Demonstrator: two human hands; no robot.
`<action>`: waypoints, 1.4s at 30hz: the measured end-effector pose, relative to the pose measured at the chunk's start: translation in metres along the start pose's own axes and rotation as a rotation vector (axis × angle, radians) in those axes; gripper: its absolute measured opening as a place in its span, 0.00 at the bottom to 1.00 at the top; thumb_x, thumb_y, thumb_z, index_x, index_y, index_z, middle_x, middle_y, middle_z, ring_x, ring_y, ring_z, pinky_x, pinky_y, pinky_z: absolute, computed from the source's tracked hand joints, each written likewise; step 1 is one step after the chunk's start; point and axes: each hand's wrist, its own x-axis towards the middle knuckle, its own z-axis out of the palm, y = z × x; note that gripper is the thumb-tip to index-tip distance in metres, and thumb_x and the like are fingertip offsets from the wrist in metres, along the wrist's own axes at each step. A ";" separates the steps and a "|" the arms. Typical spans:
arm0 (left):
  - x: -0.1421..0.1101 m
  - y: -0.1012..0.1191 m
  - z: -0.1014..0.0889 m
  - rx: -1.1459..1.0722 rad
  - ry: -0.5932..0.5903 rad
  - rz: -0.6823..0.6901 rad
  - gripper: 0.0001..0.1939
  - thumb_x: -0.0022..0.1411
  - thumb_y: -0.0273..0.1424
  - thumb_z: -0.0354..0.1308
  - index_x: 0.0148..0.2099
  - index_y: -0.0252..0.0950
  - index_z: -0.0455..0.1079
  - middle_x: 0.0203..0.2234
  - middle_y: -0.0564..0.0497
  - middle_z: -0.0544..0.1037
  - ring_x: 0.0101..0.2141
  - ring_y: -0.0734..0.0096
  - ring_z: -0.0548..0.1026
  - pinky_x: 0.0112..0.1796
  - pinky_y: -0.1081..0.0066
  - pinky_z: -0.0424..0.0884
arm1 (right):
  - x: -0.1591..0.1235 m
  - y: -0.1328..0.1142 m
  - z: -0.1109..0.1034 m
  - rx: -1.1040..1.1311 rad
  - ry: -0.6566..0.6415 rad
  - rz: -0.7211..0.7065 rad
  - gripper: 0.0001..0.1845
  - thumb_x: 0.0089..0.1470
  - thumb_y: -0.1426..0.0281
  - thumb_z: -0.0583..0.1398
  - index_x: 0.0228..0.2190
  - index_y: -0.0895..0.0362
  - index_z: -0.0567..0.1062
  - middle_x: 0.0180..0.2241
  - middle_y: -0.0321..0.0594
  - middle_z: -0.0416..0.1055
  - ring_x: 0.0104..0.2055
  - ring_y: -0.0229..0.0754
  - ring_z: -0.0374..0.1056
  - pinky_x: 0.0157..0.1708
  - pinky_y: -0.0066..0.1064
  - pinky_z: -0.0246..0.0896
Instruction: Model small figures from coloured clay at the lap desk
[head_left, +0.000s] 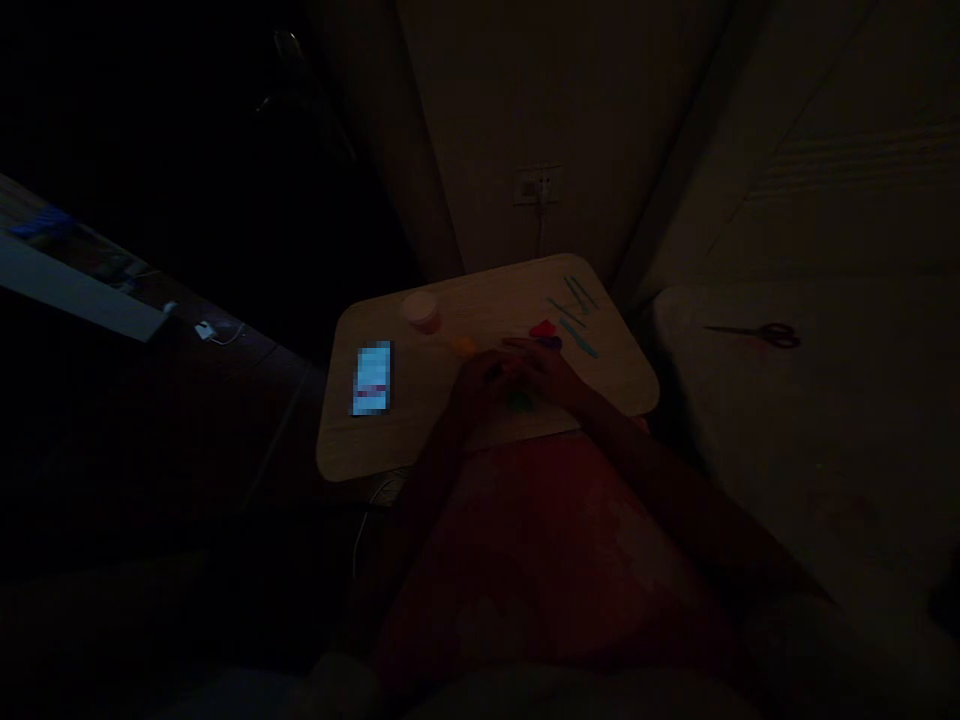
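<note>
In dim light, my left hand (480, 378) and my right hand (553, 372) meet over the near half of a small wooden table (420, 430). The fingers of both look bent towards each other; whatever lies between them is too dark to make out. Just below them is a green lump (520, 401). Beyond my left hand lies a yellow-orange lump (463, 346). A red lump (542, 328) and a dark blue lump (553, 343) rest right by my right hand's fingers. Several thin teal strips (579, 338) are spread at the table's far right.
A lidded tub (422, 312) stands at the back left of the table, and a phone with a lit screen (372, 378) lies at its left. Scissors (761, 334) rest on a pale surface to the right. A cord hangs from a wall socket (537, 186) behind the table.
</note>
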 end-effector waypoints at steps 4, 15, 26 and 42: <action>-0.002 0.002 -0.001 0.051 0.010 -0.037 0.08 0.67 0.33 0.65 0.45 0.37 0.82 0.39 0.46 0.85 0.40 0.63 0.81 0.46 0.63 0.76 | 0.001 -0.002 0.000 0.033 0.053 0.021 0.29 0.64 0.51 0.62 0.59 0.54 0.77 0.39 0.45 0.83 0.39 0.50 0.78 0.40 0.40 0.74; -0.002 0.008 -0.005 0.070 0.156 -0.146 0.06 0.67 0.29 0.61 0.41 0.36 0.80 0.35 0.49 0.84 0.37 0.66 0.78 0.42 0.68 0.74 | 0.003 -0.010 0.001 0.059 -0.013 0.031 0.24 0.65 0.48 0.60 0.35 0.56 0.81 0.31 0.40 0.79 0.33 0.43 0.72 0.35 0.33 0.66; -0.001 0.003 -0.001 -0.030 0.135 -0.029 0.16 0.75 0.42 0.56 0.48 0.39 0.81 0.41 0.46 0.83 0.43 0.63 0.79 0.48 0.61 0.75 | 0.004 -0.010 0.001 0.039 0.075 0.009 0.28 0.66 0.43 0.57 0.35 0.54 0.79 0.31 0.41 0.77 0.34 0.45 0.71 0.37 0.36 0.67; -0.002 0.000 0.001 0.002 0.017 -0.036 0.22 0.68 0.39 0.64 0.62 0.40 0.74 0.49 0.44 0.83 0.48 0.59 0.80 0.52 0.60 0.75 | 0.005 -0.007 -0.001 -0.021 0.065 -0.038 0.20 0.65 0.52 0.59 0.35 0.55 0.81 0.35 0.42 0.79 0.37 0.45 0.72 0.41 0.36 0.67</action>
